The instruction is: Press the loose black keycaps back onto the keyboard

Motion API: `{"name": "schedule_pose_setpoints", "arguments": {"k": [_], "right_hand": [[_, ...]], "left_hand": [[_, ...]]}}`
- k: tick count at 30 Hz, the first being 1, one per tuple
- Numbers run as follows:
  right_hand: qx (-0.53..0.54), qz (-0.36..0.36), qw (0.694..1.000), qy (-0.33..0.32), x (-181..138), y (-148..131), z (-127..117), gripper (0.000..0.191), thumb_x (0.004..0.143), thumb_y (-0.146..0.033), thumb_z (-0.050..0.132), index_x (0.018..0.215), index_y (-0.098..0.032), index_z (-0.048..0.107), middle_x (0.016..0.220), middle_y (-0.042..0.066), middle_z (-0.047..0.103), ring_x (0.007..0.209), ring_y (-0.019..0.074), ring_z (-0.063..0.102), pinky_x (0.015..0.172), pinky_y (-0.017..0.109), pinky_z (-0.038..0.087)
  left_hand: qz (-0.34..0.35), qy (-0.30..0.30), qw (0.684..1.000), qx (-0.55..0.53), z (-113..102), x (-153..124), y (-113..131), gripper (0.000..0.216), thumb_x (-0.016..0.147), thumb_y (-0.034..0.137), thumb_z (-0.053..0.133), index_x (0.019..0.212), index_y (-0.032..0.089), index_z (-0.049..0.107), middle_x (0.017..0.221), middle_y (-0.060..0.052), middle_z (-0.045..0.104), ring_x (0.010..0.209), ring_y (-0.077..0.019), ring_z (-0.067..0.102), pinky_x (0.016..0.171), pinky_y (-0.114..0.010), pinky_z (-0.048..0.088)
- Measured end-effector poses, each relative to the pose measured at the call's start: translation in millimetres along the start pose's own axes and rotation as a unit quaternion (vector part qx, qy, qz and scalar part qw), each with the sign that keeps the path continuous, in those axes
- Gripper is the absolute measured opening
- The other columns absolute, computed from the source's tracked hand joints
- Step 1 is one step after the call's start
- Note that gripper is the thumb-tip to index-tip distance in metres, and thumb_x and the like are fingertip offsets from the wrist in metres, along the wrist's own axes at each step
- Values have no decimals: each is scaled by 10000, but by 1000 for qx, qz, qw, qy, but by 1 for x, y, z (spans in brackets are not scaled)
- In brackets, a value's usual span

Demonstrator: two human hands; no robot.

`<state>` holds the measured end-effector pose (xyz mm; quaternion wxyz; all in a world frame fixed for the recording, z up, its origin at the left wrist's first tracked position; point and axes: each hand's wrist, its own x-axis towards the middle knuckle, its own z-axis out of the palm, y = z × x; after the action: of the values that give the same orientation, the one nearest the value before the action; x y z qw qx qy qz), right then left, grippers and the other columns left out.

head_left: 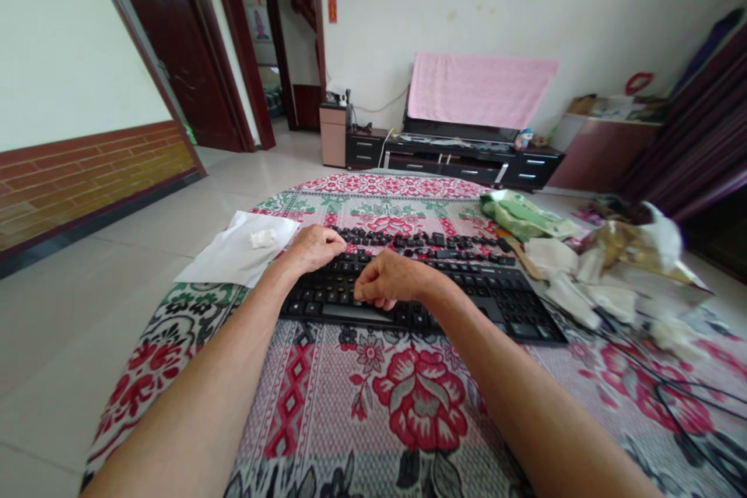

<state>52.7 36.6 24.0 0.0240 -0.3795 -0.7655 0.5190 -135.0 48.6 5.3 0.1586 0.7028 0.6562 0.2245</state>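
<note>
A black keyboard [496, 296] lies across a table covered with a floral cloth [408, 397]. Behind it runs a row of loose black keycaps [426, 241]. My left hand [312, 247] rests curled on the keyboard's upper left part, fingers bent down onto the keys. My right hand [390, 280] sits over the keyboard's middle with its fingers pinched together, knuckles up; whatever is between the fingertips is hidden.
A white sheet with a crumpled tissue [242, 247] lies at the table's left edge. A green cloth [522, 216], crumpled wrappings [618, 264] and black cables [689, 397] fill the right side. A TV stand with a pink towel [478, 89] stands behind.
</note>
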Motion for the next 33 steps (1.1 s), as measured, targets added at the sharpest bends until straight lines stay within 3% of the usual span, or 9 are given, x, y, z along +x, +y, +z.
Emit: {"name": "schedule_pose_setpoints", "arguments": {"k": [5, 12, 17, 18, 20, 23, 29, 33], "right_hand": [[-21, -39, 999, -15, -3, 1, 0, 121, 666, -216, 557, 680, -118, 624, 492, -27, 498, 456, 56, 473, 436, 168, 431], [-25, -3, 1000, 5, 1, 0, 1, 125, 649, -209, 565, 701, -115, 629, 511, -9, 519, 475, 76, 496, 443, 194, 452], [-18, -12, 1000, 4, 3, 4, 1, 122, 649, -220, 565, 696, -122, 621, 513, -15, 517, 468, 71, 495, 452, 198, 454], [-19, -19, 1000, 6, 3, 4, 1, 121, 653, -224, 559, 687, -123, 616, 518, -16, 515, 461, 65, 486, 447, 195, 448], [-26, -31, 999, 6, 1, 5, 2, 118, 660, -228, 542, 661, -127, 602, 531, -18, 516, 455, 59, 472, 437, 191, 435], [-37, -39, 999, 4, 0, 6, 3, 120, 660, -232, 523, 644, -134, 591, 551, -16, 529, 463, 60, 464, 427, 187, 418], [-72, -9, 997, 34, 1, 0, 7, 107, 618, -220, 539, 617, -133, 601, 508, -17, 524, 449, 68, 469, 436, 200, 433], [-57, 24, 998, 12, 4, -6, 4, 75, 599, -186, 542, 604, -133, 595, 511, -11, 533, 460, 84, 499, 449, 222, 462]], "left_hand": [[0, 0, 1000, -4, 1, 2, -2, 235, 664, 360, 501, 759, 224, 667, 771, 0, 663, 696, -137, 572, 668, -239, 402], [-1, 8, 1000, 3, 3, 4, -5, 231, 655, 373, 505, 733, 229, 668, 733, 6, 657, 680, -141, 567, 632, -238, 394], [64, 11, 998, -17, -10, -5, 10, 253, 667, 343, 485, 790, 208, 660, 725, 5, 650, 657, -126, 547, 608, -231, 383], [83, 0, 996, -24, -14, -9, 14, 256, 664, 338, 486, 801, 206, 658, 734, 5, 648, 661, -122, 543, 614, -230, 381], [117, -83, 989, -23, -20, -17, 22, 250, 647, 331, 503, 802, 212, 659, 721, 12, 642, 646, -115, 533, 600, -221, 375], [106, -166, 980, -20, -25, -29, 27, 256, 647, 326, 484, 788, 203, 660, 646, 12, 616, 558, -100, 498, 526, -211, 354], [60, -258, 964, -36, -20, -40, 24, 271, 620, 342, 503, 795, 192, 646, 673, -2, 613, 516, -95, 488, 485, -203, 356], [54, -267, 961, -39, -16, -43, 24, 270, 604, 362, 523, 779, 197, 645, 635, 8, 587, 512, -93, 479, 475, -196, 351]]}}
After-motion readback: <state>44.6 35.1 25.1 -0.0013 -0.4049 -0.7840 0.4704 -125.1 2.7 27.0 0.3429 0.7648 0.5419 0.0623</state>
